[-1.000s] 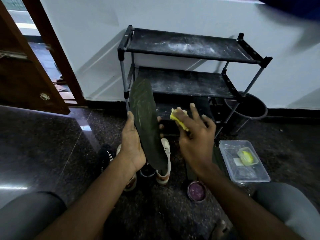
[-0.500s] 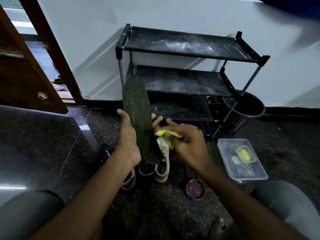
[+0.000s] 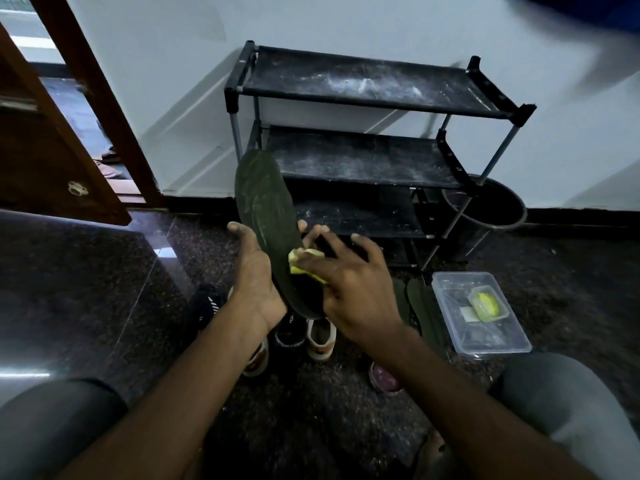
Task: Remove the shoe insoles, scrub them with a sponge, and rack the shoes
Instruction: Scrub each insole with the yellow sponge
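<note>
The right hand (image 3: 349,289), grip pinching the sponge (image 3: 301,261), is now rubbing lower down the insole (image 3: 263,206), which the left hand (image 3: 254,282) is holding upright in its grip above the shoes (image 3: 320,336): scrubbing is progressing.

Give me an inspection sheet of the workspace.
Surface: dark polished stone floor, glare at left.
Job's things: insole held toe end up, sponge on its lower half; shoes on floor below; more insoles beside clear box; rack dusty, upper shelves hold no shoes.
Clutter: small round tub; yellow item in clear box.
Hands: left hand grips insole; right hand holds sponge.
Cables: nothing seen.
Surroundings: white wall, wooden door at left, bucket by rack.
</note>
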